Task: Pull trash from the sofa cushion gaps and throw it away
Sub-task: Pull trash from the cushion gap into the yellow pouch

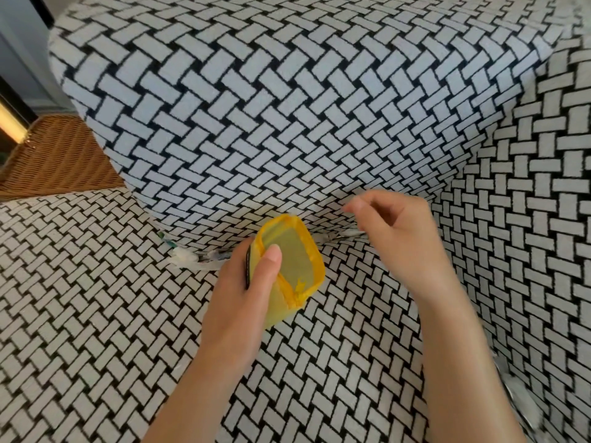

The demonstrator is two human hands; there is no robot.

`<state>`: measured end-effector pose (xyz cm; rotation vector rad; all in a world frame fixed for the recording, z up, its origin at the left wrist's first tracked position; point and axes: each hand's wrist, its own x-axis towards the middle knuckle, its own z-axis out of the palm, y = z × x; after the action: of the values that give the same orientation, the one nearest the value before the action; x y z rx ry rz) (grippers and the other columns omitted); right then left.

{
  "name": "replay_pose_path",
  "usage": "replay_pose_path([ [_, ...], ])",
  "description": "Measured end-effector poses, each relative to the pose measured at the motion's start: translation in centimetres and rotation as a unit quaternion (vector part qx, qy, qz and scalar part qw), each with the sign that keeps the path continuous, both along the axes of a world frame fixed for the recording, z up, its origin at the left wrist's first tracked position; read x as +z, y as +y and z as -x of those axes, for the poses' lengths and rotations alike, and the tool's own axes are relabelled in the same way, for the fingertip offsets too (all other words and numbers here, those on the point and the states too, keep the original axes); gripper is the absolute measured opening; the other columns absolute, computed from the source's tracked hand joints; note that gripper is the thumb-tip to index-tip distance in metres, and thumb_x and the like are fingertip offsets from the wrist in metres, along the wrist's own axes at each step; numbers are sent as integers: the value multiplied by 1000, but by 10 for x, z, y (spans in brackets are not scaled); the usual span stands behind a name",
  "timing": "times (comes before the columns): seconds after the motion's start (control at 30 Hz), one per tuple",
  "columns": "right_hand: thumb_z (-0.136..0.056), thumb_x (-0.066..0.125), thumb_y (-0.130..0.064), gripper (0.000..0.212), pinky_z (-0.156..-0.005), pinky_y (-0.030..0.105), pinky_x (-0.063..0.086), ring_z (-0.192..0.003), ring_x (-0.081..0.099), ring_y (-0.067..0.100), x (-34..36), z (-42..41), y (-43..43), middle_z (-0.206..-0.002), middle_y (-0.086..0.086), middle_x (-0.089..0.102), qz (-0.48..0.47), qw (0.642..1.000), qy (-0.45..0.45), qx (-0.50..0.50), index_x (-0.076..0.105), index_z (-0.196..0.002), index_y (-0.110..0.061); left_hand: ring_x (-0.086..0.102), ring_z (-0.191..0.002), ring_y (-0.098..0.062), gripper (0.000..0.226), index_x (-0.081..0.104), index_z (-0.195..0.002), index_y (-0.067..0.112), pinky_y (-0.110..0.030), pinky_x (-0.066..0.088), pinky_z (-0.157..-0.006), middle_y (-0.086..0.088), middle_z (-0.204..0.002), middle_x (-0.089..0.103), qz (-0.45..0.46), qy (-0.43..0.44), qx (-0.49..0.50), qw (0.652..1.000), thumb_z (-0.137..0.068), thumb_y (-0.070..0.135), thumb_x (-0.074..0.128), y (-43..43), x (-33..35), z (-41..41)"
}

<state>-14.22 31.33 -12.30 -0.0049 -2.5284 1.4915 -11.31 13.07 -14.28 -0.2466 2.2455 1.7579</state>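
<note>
Left hand (238,292) gripped yellow bag (289,270) above sofa seat (96,298). Right hand (396,231) hovered empty, fingers loosely curled. Trash (192,260) stuck in gap w/ back cushion (271,107). Wicker basket (57,158) at left.

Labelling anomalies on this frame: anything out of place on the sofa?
Yes. White crumpled scraps poke from the gap under the back cushion, left of the yellow bag held in the left hand. Another wrapper sits in the same gap below the right hand.
</note>
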Motion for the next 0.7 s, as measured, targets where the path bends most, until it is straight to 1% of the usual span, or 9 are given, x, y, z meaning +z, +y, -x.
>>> replay_pose_path([
  [0.03, -91, 54, -20, 16, -49, 10, 35, -50, 45, 1, -7, 3, 8, -58, -15, 55, -49, 998, -17, -43, 69, -85, -19, 39, -94, 16, 23, 37, -78, 79, -23, 29, -85, 38, -102, 40, -5, -3, 2, 1000, -57, 84, 30, 1, 1, 0],
  [0.1, -90, 57, -20, 12, -60, 12, 42, -64, 50, -1, -22, 8, 15, -78, -11, 61, -150, 984, -60, -74, 69, -91, -21, 39, -92, 17, 20, 39, -79, 75, -18, 29, -79, 39, -100, 40, -22, -9, 8, 1000, -63, 84, 33, 1, 3, 0],
  [0.17, -88, 59, -21, 14, -62, 12, 40, -75, 50, 5, -35, 11, 13, -91, -7, 55, -220, 969, -90, -67, 69, -97, -21, 39, -91, 16, 29, 41, -84, 68, -13, 28, -72, 38, -99, 40, -31, -6, 12, 999, -63, 86, 32, 1, 4, 0],
  [0.23, -87, 60, -22, 15, -63, 17, 38, -82, 48, 9, -44, 13, 9, -94, -5, 50, -264, 957, -101, -61, 68, -100, -21, 39, -91, 16, 35, 41, -86, 65, -15, 29, -75, 37, -99, 40, -34, -4, 13, 999, -55, 79, 30, 1, 5, -1],
  [0.3, -86, 60, -25, 16, -69, 24, 42, -85, 51, 12, -48, 15, 7, -94, -5, 54, -289, 949, -105, -63, 67, -101, -23, 39, -91, 16, 34, 40, -85, 66, -20, 27, -82, 37, -99, 39, -36, -6, 12, 999, -54, 77, 30, 1, 6, -1],
  [0.37, -87, 58, -28, 16, -74, 26, 44, -85, 56, 15, -48, 17, 6, -91, -6, 61, -297, 945, -116, -70, 68, -100, -26, 38, -88, 17, 33, 39, -83, 65, -19, 27, -81, 37, -97, 39, -39, -9, 13, 999, -54, 76, 29, 1, 6, -1],
  [0.47, -88, 54, -33, 19, -77, 28, 38, -86, 58, 16, -48, 21, 3, -92, -8, 67, -331, 929, -146, -80, 67, -101, -34, 38, -88, 18, 30, 40, -80, 66, -18, 28, -78, 38, -95, 39, -36, -8, 11, 999, -54, 77, 28, 1, 8, -2],
  [0.6, -88, 48, -39, 27, -87, 34, 34, -102, 55, 21, -49, 24, 0, -107, -3, 66, -353, 914, -185, -78, 64, -110, -36, 37, -91, 18, 26, 38, -81, 70, -23, 26, -86, 39, -99, 37, -37, -6, 3, 999, -58, 77, 27, 0, 7, -4],
  [0.7, -91, 39, -43, 38, -94, 38, 28, -116, 44, 23, -52, 23, -4, -123, 2, 55, -406, 890, -201, -55, 58, -121, -31, 38, -93, 16, 29, 40, -84, 69, -19, 28, -81, 38, -102, 39, -43, -2, 5, 999, -59, 77, 28, 0, 7, -4],
])
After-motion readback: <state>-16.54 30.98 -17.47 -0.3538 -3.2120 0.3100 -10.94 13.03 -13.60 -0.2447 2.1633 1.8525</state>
